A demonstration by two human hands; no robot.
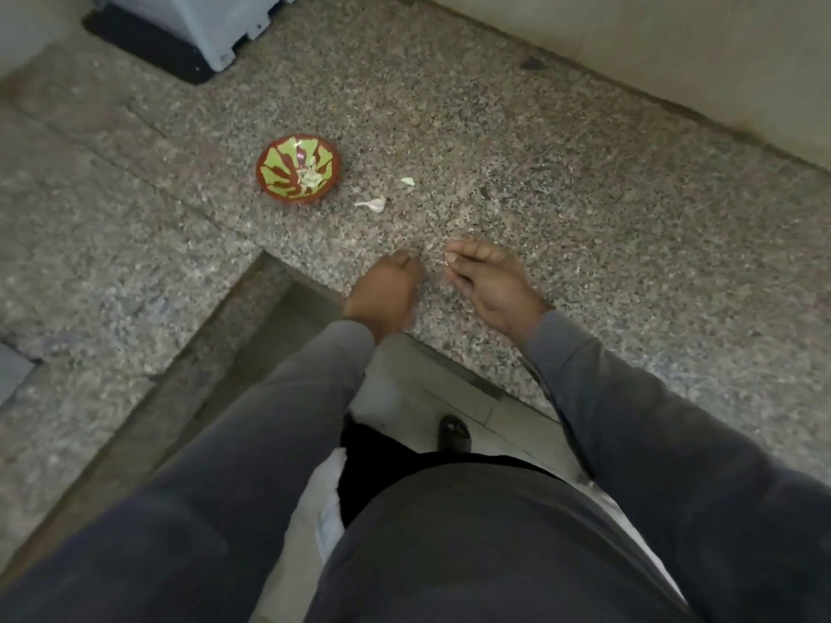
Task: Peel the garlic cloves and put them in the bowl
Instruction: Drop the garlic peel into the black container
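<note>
Table (562, 182): a speckled granite surface with an inner corner cut out near the person; both hands are over the part near this edge.
Bowl (297, 169): small and round, red-brown outside, green with red-brown stripes inside. It stands upright on the table, up and to the left of the hands, well apart from them.
Peeled cloves (310, 175): a small pale heap in the bottom of the bowl; how many they are cannot be told.
Garlic clove on the table (374, 204): white, with a thin tail of skin pointing left, lying just to the right of the bowl and not touching it.
Small white piece (408, 181): lies a little further right and up from that clove; clove or loose skin, this cannot be told.
Left hand (384, 292): fingers curled in, back of the hand to the camera, over the table edge. If it holds something, it is hidden.
Right hand (488, 285): thumb and fingertips are drawn together and pinch a small pale garlic piece (447, 259) at the tips. The picture is blurred here, so peeled or not cannot be told.
Distance between the hands: near each other, not touching.
Sleeves (629, 397): dark grey, long, covering both arms to the wrist.
Grey box (202, 24): at the far left corner of the table, only partly in view.
</note>
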